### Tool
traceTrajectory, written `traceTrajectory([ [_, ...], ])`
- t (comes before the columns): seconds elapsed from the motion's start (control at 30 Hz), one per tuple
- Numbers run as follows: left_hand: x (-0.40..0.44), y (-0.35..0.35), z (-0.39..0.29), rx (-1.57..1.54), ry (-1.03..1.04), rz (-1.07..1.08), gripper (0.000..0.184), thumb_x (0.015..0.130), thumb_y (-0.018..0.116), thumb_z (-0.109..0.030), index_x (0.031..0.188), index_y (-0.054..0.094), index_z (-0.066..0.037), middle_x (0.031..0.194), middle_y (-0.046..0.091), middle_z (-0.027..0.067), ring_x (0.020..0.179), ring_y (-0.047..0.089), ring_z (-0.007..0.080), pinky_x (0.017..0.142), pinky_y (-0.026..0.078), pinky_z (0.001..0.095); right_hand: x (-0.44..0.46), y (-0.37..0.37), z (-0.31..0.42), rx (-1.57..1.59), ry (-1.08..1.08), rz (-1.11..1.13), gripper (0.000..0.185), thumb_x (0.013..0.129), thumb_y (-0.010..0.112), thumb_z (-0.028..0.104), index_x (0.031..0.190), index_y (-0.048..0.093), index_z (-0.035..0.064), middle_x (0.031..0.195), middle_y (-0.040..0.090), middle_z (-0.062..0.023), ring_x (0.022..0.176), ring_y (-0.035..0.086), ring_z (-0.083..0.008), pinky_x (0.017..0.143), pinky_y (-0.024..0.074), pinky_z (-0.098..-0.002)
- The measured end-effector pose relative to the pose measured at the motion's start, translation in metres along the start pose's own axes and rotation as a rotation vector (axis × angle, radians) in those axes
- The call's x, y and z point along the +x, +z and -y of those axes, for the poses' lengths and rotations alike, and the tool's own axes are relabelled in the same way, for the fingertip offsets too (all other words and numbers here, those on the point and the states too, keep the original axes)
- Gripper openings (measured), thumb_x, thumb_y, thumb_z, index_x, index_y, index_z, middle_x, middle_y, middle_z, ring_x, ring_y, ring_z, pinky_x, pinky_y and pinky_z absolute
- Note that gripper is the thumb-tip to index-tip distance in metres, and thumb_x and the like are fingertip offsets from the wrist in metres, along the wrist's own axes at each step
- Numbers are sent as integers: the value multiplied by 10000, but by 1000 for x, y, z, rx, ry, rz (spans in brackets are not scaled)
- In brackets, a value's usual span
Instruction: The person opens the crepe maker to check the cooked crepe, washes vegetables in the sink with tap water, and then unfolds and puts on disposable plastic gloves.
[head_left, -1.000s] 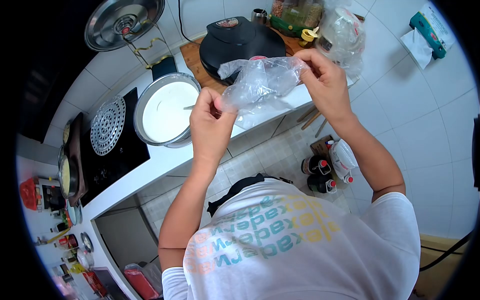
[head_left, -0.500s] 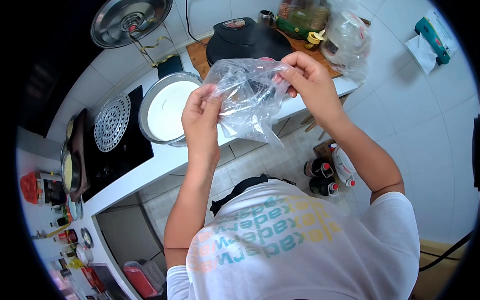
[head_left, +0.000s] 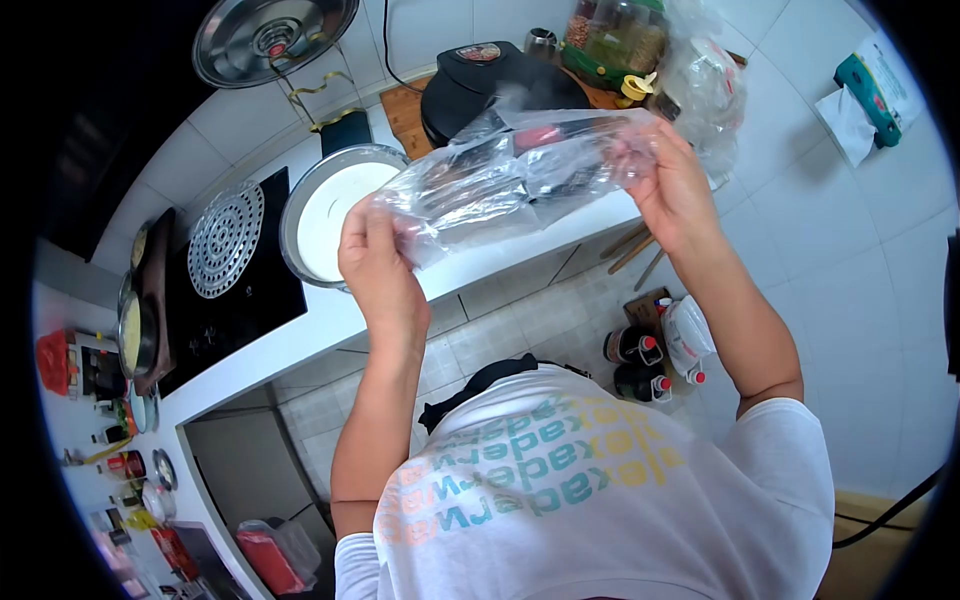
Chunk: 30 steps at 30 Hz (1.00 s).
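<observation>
A clear plastic bag [head_left: 500, 185] is stretched sideways between my two hands above the counter's front edge. My left hand [head_left: 380, 255] is closed on its left end, in front of a metal bowl [head_left: 290, 235] of white content. At the bag's other end, my right hand [head_left: 675, 185] grips the plastic, with some fingers seen blurred through it. Behind the bag sits a black electric griddle [head_left: 505, 85], its lid down and its front partly hidden by the film.
Left of the bowl is a black cooktop [head_left: 225, 330] with a perforated steaming rack [head_left: 226, 240] on it. A metal lid [head_left: 275, 40] hangs on the wall. Jars [head_left: 615, 40] and a bundle of plastic bags [head_left: 705, 90] stand at back right. Dark bottles [head_left: 635, 380] stand on the floor.
My hands have moved apart, the right one further to the right and the left one slightly left and down. The bag, crumpled before, is now pulled out wide between them.
</observation>
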<state>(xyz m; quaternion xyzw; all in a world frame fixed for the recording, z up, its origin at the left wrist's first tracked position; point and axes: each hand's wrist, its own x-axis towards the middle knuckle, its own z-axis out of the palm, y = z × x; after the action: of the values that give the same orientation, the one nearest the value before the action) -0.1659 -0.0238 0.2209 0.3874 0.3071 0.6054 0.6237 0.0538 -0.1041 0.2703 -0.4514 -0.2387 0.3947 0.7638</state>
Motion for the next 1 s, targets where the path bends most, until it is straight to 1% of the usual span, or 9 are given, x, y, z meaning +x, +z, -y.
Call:
traceTrajectory([
  [0.33,0,-27,-7,52,175,-124,180,883,422,-117,937,541,8,821,560,19,667,480,41,578,387,172,10,-16,11,-62,-105,-189,105,858,461,113,947,509,83,664,451,45,494,365,-28,453,316,-176],
  [0.43,1,-47,-10,27,158,-142,207,896,411,-140,943,537,17,881,564,57,778,526,78,667,431,195,9,-12,9,-51,-95,-208,135,862,459,125,969,496,52,615,410,58,471,343,-22,429,290,-177],
  [0.47,-1,-49,-13,34,160,-205,208,896,415,-148,931,546,9,767,546,11,656,488,38,555,397,167,12,-20,8,-41,-92,-188,145,862,459,128,975,490,42,609,403,60,472,343,-19,427,288,-176],
  [0.57,-5,-89,-12,101,126,-216,187,877,454,-143,942,559,-4,799,561,5,668,484,31,552,376,164,17,-32,5,-47,-72,-122,159,860,467,143,975,477,33,612,396,62,471,340,-15,416,282,-170],
  [0.63,-8,-108,-12,117,146,-321,190,883,443,-147,936,562,-10,772,549,-7,630,457,21,528,354,160,22,-38,1,-52,-37,-94,97,849,480,144,917,500,78,622,411,64,470,343,-13,408,279,-166],
  [0.77,-24,-173,-11,229,190,-515,208,888,415,-155,933,563,-16,720,519,-25,578,411,10,489,319,160,19,-23,-5,-91,14,-143,137,847,487,144,949,513,56,624,422,63,463,340,-9,395,262,-151],
  [0.87,-36,-232,-3,374,176,-750,205,877,392,-144,915,555,-25,658,468,-42,554,398,27,476,306,159,19,-15,-14,-92,50,-143,213,862,483,159,1032,489,30,715,518,18,494,411,-10,410,369,-157],
  [0.97,-48,-286,11,364,124,-905,186,869,399,-138,883,550,-32,642,462,-37,547,402,41,480,315,165,3,12,-24,-144,108,-19,150,851,489,138,957,505,33,691,495,17,498,407,-29,419,331,-147],
  [1.0,-49,-304,18,354,120,-933,178,866,400,-134,881,546,-33,664,473,-26,562,415,49,489,326,171,-3,17,-26,-185,144,25,150,848,494,132,963,498,36,733,520,-1,536,442,-32,451,371,-139],
])
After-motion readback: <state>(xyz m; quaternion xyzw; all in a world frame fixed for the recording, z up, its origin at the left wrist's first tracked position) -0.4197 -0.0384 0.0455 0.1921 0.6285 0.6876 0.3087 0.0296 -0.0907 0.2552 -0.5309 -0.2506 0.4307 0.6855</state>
